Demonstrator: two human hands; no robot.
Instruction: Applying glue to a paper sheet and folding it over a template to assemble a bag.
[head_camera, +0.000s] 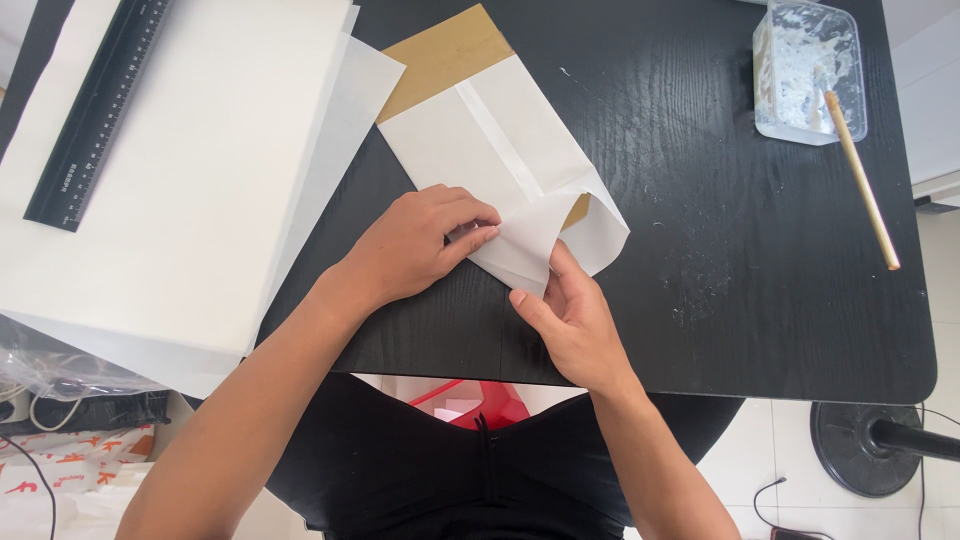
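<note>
A white paper wrap (480, 140) lies on the black table (720, 250), folded around a brown cardboard sheet (440, 55) that sticks out at its far end. My left hand (415, 245) presses the paper flat with its fingertips at the near end. My right hand (565, 315) pinches the paper's lifted near corner and folds it upward, so a curled flap stands open there. A sliver of cardboard shows inside the fold.
A stack of large white paper sheets (200, 180) covers the table's left side, with a black ruler (95, 110) on top. A clear plastic tub of white paste (805, 70) with a wooden stick (860, 180) stands at the far right. A fan base (865, 445) sits on the floor.
</note>
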